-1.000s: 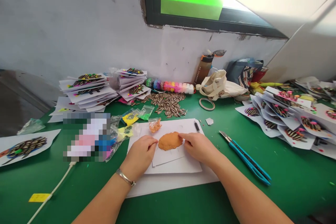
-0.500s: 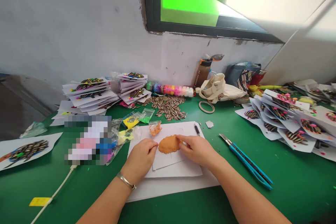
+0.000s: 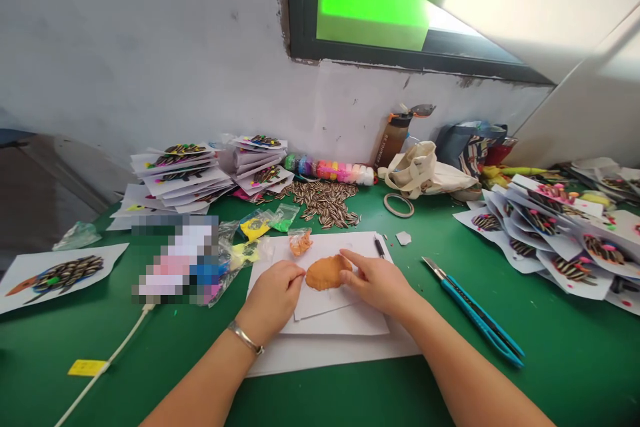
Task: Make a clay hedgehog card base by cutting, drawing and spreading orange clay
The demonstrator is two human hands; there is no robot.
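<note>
Orange clay [image 3: 326, 273] | nine o'clock: left hand [image 3: 273, 293], fingers together | three o'clock: right hand [image 3: 379, 282], fingers apart | best pressed lightly

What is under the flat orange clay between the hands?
A white sheet shows past the near edge of the orange clay, lying on more white paper. Whatever is directly beneath the clay is covered; the right hand hides paper beside it too.

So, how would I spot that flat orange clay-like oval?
Find the green tabletop, then the overlapping white paper sheets on it. Over them, between the left hand and the right hand, is the flat orange clay-like oval. Its wide, unwrapped shape sets it apart from the crumpled orange lump in clear plastic just beyond.
</note>
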